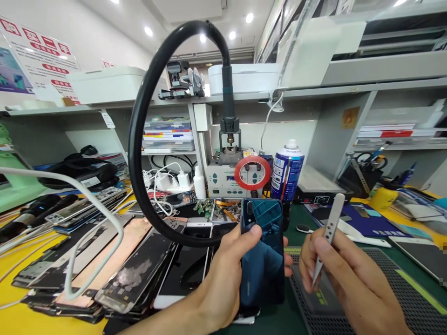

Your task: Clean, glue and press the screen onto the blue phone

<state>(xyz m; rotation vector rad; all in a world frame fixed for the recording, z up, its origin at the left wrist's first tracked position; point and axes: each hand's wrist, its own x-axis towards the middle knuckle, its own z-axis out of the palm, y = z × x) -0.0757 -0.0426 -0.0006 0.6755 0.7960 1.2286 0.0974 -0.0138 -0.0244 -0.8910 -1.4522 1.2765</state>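
My left hand (223,274) is wrapped round a dark blue smartphone (262,260), its glossy back and camera strip facing me. The thumb lies on the back and fingertips show past the right edge. To the right, my right hand (349,279) pinches metal tweezers (330,225) between thumb and fingers. One end of the tweezers points up and the other down, apart from the phone. Beneath that hand lies a dark perforated work mat (379,265), with a dark flat piece (319,298) on it, partly hidden by the fingers.
Stacked phone screens and frames (139,265) cover the left side, with a white cable (120,228) arching over them. A thick black hose (134,139) loops up from a hot-air station (223,179). A blue spray can (287,172) stands behind the phone. Shelves (314,90) rise behind.
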